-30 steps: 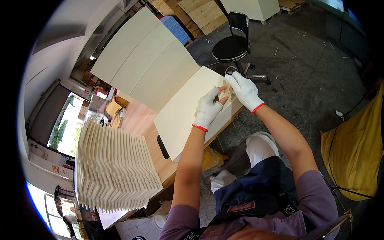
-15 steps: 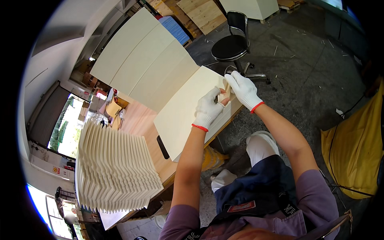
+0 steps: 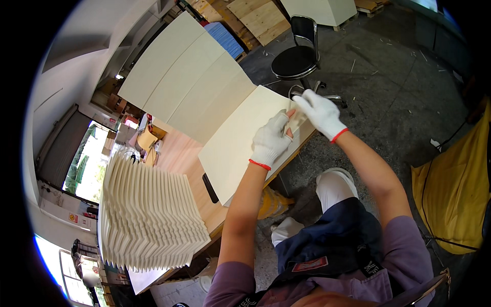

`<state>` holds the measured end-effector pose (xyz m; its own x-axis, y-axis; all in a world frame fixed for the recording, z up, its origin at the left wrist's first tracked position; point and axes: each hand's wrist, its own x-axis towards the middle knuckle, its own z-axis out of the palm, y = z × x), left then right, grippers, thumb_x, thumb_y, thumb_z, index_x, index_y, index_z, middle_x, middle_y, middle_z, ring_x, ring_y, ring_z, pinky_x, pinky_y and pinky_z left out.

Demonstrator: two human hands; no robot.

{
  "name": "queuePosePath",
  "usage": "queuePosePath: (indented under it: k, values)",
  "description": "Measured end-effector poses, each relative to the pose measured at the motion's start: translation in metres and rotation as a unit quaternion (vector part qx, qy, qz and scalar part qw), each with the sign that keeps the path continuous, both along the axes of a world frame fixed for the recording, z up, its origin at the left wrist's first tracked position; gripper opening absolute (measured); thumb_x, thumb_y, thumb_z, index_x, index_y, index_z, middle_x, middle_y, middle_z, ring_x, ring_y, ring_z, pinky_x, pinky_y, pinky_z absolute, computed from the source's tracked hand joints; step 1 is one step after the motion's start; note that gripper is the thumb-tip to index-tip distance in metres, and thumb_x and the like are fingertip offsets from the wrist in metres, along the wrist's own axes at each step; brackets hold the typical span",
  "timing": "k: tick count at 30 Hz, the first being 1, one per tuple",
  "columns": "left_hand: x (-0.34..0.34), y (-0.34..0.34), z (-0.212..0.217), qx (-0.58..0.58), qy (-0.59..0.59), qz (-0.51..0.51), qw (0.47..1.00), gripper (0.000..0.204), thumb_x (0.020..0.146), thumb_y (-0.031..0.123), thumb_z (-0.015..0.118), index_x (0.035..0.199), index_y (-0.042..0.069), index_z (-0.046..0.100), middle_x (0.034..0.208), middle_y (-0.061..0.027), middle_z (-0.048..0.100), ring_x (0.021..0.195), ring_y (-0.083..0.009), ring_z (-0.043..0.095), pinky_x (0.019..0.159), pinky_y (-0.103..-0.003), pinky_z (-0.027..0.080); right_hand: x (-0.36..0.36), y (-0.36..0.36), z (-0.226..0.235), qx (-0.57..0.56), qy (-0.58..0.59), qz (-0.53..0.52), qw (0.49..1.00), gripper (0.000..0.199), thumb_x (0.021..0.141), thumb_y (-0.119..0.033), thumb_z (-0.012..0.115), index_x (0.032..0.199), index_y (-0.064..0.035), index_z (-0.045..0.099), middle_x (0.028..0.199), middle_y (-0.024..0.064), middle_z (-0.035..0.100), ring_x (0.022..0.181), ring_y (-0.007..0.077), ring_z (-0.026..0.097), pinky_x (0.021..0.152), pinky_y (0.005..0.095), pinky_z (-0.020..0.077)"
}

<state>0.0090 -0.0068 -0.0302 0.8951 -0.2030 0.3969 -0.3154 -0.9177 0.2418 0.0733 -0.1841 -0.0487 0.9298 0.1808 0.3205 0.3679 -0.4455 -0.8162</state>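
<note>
A large cream board (image 3: pixel 227 148) lies on the table, its scored back part rising in a curve at the far side. My left hand (image 3: pixel 271 139), in a white glove with bare thumb and forefinger tips, rests over the board's right end. Its fingers are bent around a pale strip-like piece (image 3: pixel 296 121), which is blurred. On the other side of that piece is my right hand (image 3: pixel 321 113), also gloved, fingers bent together at the board's corner. What the right fingers hold, if anything, is hidden.
A tall stack of folded cream sheets (image 3: pixel 153 215) stands on the wooden table (image 3: pixel 179 151) to the left. A black slot-like bar (image 3: pixel 209 188) sits by the board's near edge. Beyond the table is a black swivel chair (image 3: pixel 295 61); a yellow cover (image 3: pixel 450 189) hangs at right.
My right hand has shifted a little right and nearer, away from the left hand. My left hand has moved slightly right. The board stays in place.
</note>
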Motion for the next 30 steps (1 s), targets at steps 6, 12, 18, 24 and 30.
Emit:
queuePosePath:
  k: [6,12,18,24,30]
  values:
    - [-0.001,-0.003,0.008,-0.039,0.087,0.039,0.995,0.044,0.087,0.019,0.061,0.131,0.028,0.059,0.115,-0.0093,0.068,0.103,-0.0327,0.066,0.089,-0.041,0.052,0.002,-0.021,-0.012,-0.199,-0.05,0.015,0.979,0.045,0.092,-0.052,0.051,0.092,-0.009,0.063,0.082,0.0139,0.065,0.08,0.0321,0.065,0.07,0.0441,0.0489]
    - [0.023,0.004,0.002,-0.029,0.068,0.027,0.997,0.041,0.087,0.02,0.063,0.128,0.024,0.061,0.117,-0.0088,0.068,0.103,-0.0323,0.066,0.089,-0.039,0.052,0.014,-0.023,-0.01,-0.258,-0.257,0.044,0.93,0.041,0.09,-0.051,0.057,0.089,-0.0113,0.065,0.08,0.0118,0.064,0.076,0.0304,0.065,0.067,0.0434,0.0502]
    - [0.028,-0.006,0.01,-0.004,0.099,0.081,0.992,0.036,0.088,0.021,0.065,0.124,0.021,0.065,0.114,-0.0116,0.068,0.098,-0.0311,0.068,0.085,-0.036,0.053,0.015,-0.003,-0.009,-0.092,-0.148,0.082,0.981,0.04,0.097,-0.047,0.046,0.099,-0.0117,0.064,0.088,0.0152,0.066,0.084,0.035,0.064,0.073,0.0437,0.0493]
    - [0.025,0.021,-0.012,-0.221,0.123,-0.053,0.966,0.033,0.09,0.018,0.066,0.122,0.008,0.066,0.124,-0.0108,0.066,0.109,-0.0231,0.064,0.094,-0.031,0.048,0.005,0.012,-0.015,0.069,0.045,0.054,0.995,0.044,0.1,-0.048,0.039,0.099,-0.0076,0.057,0.089,0.02,0.063,0.09,0.0399,0.061,0.077,0.0471,0.0445]
    - [0.017,0.007,-0.003,-0.208,0.159,-0.007,0.965,0.036,0.087,0.014,0.071,0.121,0.005,0.065,0.128,-0.0115,0.064,0.114,-0.0221,0.061,0.098,-0.03,0.045,0.01,0.013,-0.027,0.075,0.021,0.032,0.996,0.045,0.1,-0.049,0.039,0.098,-0.0069,0.056,0.087,0.0205,0.063,0.088,0.0406,0.061,0.076,0.0483,0.0445]
